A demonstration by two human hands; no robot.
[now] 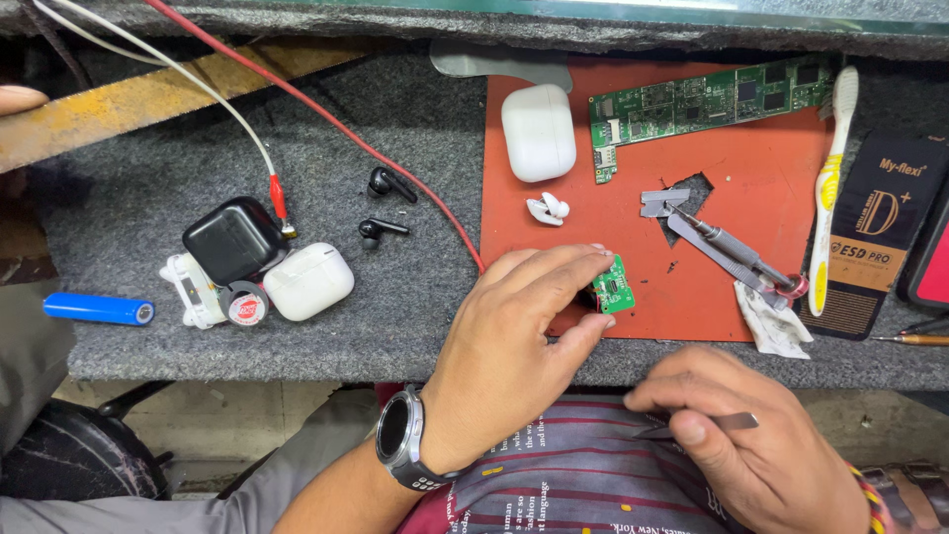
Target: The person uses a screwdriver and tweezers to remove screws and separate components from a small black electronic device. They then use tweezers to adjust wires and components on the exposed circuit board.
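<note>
Small green circuit board (615, 288), pinched upright between the thumb and fingertips of the left hand (514, 341), sits at the lower edge of the orange work mat (781, 198), close to its bottom-left corner. The right hand (751, 440), held off the bench over the person's lap, closes its fingers around metal tweezers (707, 425) (tips hidden behind the fingers). The work appears to be at the inspecting stage: board steadied, tool ready but well apart from it. Any next move would call for bringing the tweezer tips to the board without loosening the left-hand pinch. Elsewhere on the mat lie a white earbud (547, 209), a white charging case (538, 132) and a long green circuit board (707, 104); two black earbuds (384, 206) rest on the grey felt bench (395, 316).
</note>
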